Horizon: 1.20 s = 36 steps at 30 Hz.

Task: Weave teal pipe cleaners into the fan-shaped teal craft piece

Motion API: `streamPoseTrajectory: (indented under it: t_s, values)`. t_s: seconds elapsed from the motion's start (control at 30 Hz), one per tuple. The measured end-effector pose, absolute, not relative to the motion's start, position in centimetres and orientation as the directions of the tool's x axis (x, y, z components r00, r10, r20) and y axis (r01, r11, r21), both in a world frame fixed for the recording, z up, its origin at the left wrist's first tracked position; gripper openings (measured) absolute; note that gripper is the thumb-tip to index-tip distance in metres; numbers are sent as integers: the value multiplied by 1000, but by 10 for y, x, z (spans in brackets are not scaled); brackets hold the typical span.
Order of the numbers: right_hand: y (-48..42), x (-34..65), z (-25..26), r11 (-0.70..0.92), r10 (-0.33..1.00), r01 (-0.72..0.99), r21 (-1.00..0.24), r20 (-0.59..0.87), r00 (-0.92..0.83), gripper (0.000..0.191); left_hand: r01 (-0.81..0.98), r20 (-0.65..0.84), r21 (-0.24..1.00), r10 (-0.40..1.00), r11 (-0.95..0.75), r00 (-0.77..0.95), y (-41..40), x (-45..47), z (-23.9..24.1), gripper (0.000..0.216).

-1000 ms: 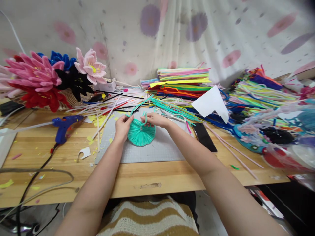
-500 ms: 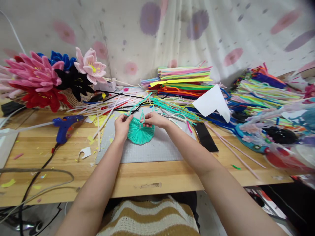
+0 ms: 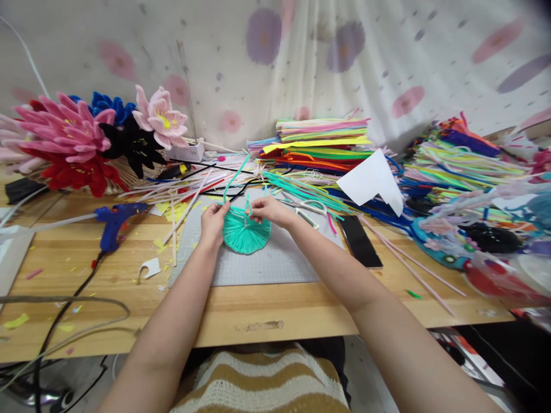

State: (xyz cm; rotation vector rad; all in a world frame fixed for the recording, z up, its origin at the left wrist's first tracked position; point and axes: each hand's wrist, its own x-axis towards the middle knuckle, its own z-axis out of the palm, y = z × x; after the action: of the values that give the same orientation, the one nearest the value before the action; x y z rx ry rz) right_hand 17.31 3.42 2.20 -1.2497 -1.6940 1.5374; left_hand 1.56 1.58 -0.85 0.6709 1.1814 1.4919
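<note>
A round teal disc (image 3: 246, 236), wound with pipe cleaners that run out from its middle, is held over the grey cutting mat (image 3: 284, 269). My left hand (image 3: 213, 222) is closed on the disc's upper left edge, thumb and fingers pinched. From beside those fingertips a loose teal strand (image 3: 229, 182) rises and bends toward the back. My right hand (image 3: 271, 211) pinches a teal pipe cleaner (image 3: 248, 202) near the disc's top middle; the fingers partly hide the grip. Scissors (image 3: 307, 207) lie just right of that hand.
A blue glue gun (image 3: 117, 221) and its cable lie left. Artificial flowers (image 3: 64, 132) stand behind it. Stacks of coloured pipe cleaners (image 3: 322, 140) are at the back, with white card (image 3: 372, 180) in front. A black phone (image 3: 360, 241) lies right of the mat.
The loose teal strand by my left hand has swung left and now stands steeper. The pipe cleaner at my right fingertips sits slightly differently. Both hands stay almost in place on the disc.
</note>
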Motion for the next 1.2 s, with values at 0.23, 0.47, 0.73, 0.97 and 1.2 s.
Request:
streamPoseTrajectory:
  t_s: [0.23, 0.47, 0.73, 0.97, 1.2]
  values:
    - [35, 175, 27, -35, 854, 365, -930, -218, -473, 30, -375, -151, 927, 938, 25, -311, 15, 17, -7, 27]
    - [42, 165, 23, 197, 875, 525, -828, -93, -475, 22, -386, -136, 923, 921, -16, -364, 17, 14, -6, 26]
    - [40, 175, 19, 33, 896, 509, -860, -201, -396, 22, -416, -335, 851, 941, 320, 40, 15, 0, 4, 24]
    - [42, 176, 19, 37, 821, 353, -935, -173, -545, 35, -248, -96, 968, 971, 40, -217, 14, 12, -9, 27]
    - [38, 159, 17, 154, 877, 326, -933, -23, -480, 35, -66, 31, 997, 967, -49, -253, 9, 23, -11, 27]
